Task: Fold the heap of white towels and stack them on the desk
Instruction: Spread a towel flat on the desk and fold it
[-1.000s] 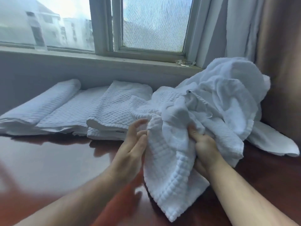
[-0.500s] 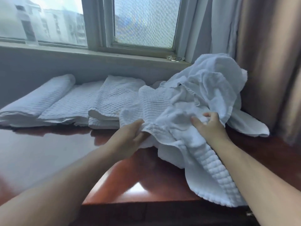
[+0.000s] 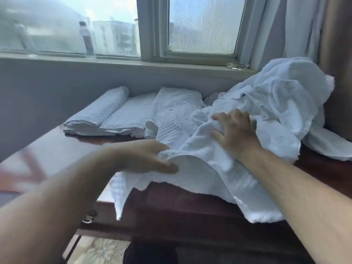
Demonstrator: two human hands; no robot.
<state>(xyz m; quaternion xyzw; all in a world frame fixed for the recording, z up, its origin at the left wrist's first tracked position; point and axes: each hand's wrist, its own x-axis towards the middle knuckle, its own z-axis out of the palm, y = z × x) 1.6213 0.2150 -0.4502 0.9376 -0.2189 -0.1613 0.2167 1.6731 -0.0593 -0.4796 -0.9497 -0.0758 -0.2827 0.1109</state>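
Note:
A heap of white towels [image 3: 282, 103] is piled at the desk's back right against the curtain. One waffle-weave towel [image 3: 213, 180] is pulled out of it and drapes over the desk's front edge. My left hand [image 3: 146, 157] grips a bunched fold of this towel near its left side. My right hand [image 3: 234, 132] lies on the towel where it meets the heap, fingers spread and curling into the cloth. Folded white towels [image 3: 133, 115] lie in a row at the back left of the dark wooden desk [image 3: 57, 149].
A window sill [image 3: 114, 61] runs behind the desk with a plastic bottle [image 3: 87, 40] standing on it and a small clear object [image 3: 238, 65] near the curtain [image 3: 335, 35]. Below the desk's front edge, patterned floor shows.
The view has risen and drawn back. The pulled towel now hangs further over the front edge. My right hand moved up toward the heap; my left hand shifted right, still gripping the towel.

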